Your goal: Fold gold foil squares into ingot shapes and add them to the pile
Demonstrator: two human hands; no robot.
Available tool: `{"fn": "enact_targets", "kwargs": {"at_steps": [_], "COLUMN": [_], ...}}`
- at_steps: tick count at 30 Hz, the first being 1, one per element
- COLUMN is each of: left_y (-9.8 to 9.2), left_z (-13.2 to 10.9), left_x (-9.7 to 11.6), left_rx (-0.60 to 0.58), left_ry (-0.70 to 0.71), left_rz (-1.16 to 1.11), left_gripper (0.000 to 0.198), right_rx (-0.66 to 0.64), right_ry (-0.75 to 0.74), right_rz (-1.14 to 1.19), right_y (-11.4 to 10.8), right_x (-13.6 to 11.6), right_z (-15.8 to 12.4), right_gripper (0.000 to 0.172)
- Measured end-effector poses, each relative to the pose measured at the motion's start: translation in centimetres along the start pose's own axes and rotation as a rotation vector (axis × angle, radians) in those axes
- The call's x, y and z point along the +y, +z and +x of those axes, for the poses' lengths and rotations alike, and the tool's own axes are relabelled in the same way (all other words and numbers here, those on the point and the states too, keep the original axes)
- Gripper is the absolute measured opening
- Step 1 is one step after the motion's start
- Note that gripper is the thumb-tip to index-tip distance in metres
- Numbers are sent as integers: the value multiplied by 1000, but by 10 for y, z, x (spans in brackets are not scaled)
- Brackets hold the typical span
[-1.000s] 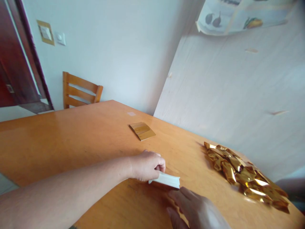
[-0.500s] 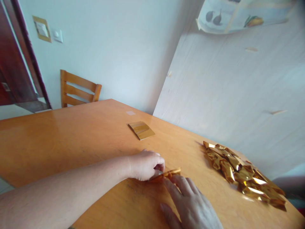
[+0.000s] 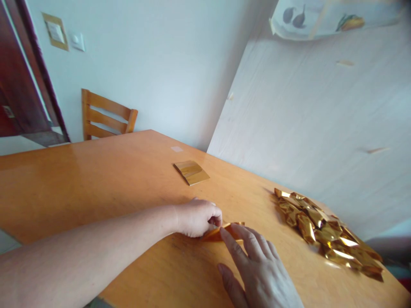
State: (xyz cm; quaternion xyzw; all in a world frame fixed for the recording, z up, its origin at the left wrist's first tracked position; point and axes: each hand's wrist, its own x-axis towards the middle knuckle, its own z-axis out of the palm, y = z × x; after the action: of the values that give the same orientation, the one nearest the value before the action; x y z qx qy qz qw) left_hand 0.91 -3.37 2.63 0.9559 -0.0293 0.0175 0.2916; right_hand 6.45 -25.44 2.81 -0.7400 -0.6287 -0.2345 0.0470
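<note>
A person's two bare hands work a piece of gold paper [image 3: 212, 235] on a wooden table [image 3: 112, 179], just on the near side of a flat stack of gold paper [image 3: 192, 172]. The left hand [image 3: 199, 217] pinches the piece's left end, thumb and fingers closed on it, the exact contact hidden behind the knuckles. The right hand [image 3: 261, 267] is spread, thumb well apart from the fingers, its fingertips appearing to rest on the piece without gripping it. The piece looks partway shaped, creased but not finished; its full form is covered by the hands. Well to the right of the stack, a pile of shiny gold folded pieces [image 3: 330, 235] suggests many are already made. The stack itself lies flat and untouched, apparently the portion left to fold. Beyond it, to the left, stands a wooden chair [image 3: 109, 112].
</note>
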Motion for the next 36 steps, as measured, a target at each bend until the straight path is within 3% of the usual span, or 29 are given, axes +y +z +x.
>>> {"fn": "enact_targets", "kwargs": {"at_steps": [6,11,16,21,25,29,36], "left_y": [0,2,2,3,3,1,1], "left_z": [1,2,2,2,1,0,1], "left_x": [2,1,0,-2,-3,-2,-7], "left_rx": [-7,1,7,-11,-17,-16,-45], "left_ry": [-29,-24,-12,-24,-38,-47,-51], "left_rz": [-18,-16,8,-8,1,33,5], "left_gripper": [18,18,24,22,39,44,40], "right_rx": [17,-16,-197,-281,-266,-237,-193], "right_ry": [-31,36,130,264,440,518,421], "right_rz": [-9,189,454,597,728,694,532], "right_y": [3,2,-4,-5,6,18,22], "right_x": [3,5,7,21,29,28,24], "right_z": [-3,0,4,6,8,9,9], "right_gripper": [65,42,25,21,22,12,9]}}
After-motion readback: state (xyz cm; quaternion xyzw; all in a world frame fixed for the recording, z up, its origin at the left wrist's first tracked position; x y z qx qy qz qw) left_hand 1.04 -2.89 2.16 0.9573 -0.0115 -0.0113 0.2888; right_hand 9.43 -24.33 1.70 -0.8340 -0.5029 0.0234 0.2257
